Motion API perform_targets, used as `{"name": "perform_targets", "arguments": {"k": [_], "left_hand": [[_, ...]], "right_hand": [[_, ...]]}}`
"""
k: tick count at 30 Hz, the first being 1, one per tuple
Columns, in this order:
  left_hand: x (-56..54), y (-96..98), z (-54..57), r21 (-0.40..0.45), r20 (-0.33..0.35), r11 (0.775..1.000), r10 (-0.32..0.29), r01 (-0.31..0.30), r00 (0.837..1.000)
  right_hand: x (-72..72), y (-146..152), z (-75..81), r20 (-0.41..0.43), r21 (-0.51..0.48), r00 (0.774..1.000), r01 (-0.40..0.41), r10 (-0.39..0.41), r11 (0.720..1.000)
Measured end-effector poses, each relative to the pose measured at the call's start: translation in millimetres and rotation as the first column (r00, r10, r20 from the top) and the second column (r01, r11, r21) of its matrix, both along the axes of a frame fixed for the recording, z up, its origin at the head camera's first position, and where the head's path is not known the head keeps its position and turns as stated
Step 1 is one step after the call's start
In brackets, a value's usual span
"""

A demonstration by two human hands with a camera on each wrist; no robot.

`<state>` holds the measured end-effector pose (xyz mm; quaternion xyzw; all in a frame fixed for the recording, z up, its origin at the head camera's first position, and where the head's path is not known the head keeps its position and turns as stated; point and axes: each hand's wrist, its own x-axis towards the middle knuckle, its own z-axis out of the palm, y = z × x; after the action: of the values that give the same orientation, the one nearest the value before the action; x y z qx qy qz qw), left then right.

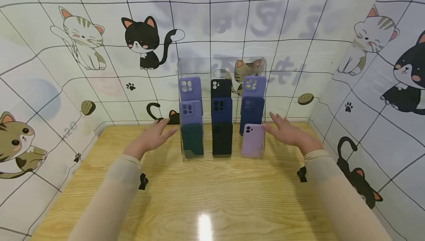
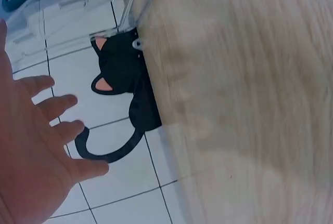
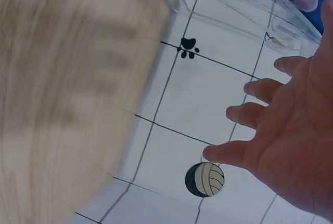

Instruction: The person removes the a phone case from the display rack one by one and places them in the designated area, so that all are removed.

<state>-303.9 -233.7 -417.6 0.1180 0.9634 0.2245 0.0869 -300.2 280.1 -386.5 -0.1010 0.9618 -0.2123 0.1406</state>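
Note:
A clear tiered stand (image 1: 207,141) stands on the table near the back wall, with phone cases in three columns. The left column has two purple cases (image 1: 191,112) above a dark green case (image 1: 193,140). Down the middle are black and navy cases, with a black case (image 1: 222,140) lowest. On the right, a lilac case (image 1: 253,140) sits under navy and purple ones. My left hand (image 1: 152,136) is beside the stand's left side, fingers spread and holding nothing. At its right side, my right hand (image 1: 286,131) is likewise spread and holds nothing, fingertips near the lilac case.
The wooden table (image 1: 206,193) extends in front of the stand. Behind it rises a wall (image 1: 212,23) covered with a cat-print grid, which also lines both sides. Small black pieces show beneath each wrist.

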Motion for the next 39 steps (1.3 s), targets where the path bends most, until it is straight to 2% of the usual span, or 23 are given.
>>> {"name": "perform_targets", "arguments": {"k": [5, 8, 18, 24, 31, 39], "left_hand": [[4.6, 13.2, -14.2, 0.042, 0.082, 0.999, -0.030, 0.026, 0.996], [5.9, 20.4, -24.3, 0.029, 0.114, 0.999, -0.036, 0.033, 0.993], [3.7, 35.8, -44.0, 0.073, 0.158, 0.997, -0.025, 0.014, 0.987], [0.2, 36.6, -53.5, 0.086, 0.168, 0.996, -0.031, 0.016, 0.985], [-1.8, 34.5, -64.0, 0.119, 0.228, 0.993, -0.040, 0.013, 0.973], [0.3, 30.7, -63.8, 0.131, 0.249, 0.991, -0.063, 0.031, 0.966]], "right_hand": [[0.7, -5.2, -17.4, 0.034, -0.078, 0.997, -0.061, 0.063, 0.995], [-0.4, -6.4, -29.6, 0.056, -0.106, 0.996, -0.068, 0.074, 0.992], [-2.2, -8.1, -55.6, 0.133, -0.148, 0.989, -0.048, 0.068, 0.988], [-5.3, -5.6, -62.2, 0.158, -0.148, 0.986, -0.033, 0.056, 0.989], [-8.7, -4.5, -71.4, 0.211, -0.162, 0.976, -0.018, 0.053, 0.987], [-6.1, -3.6, -72.2, 0.252, -0.135, 0.965, -0.039, 0.073, 0.990]]}}
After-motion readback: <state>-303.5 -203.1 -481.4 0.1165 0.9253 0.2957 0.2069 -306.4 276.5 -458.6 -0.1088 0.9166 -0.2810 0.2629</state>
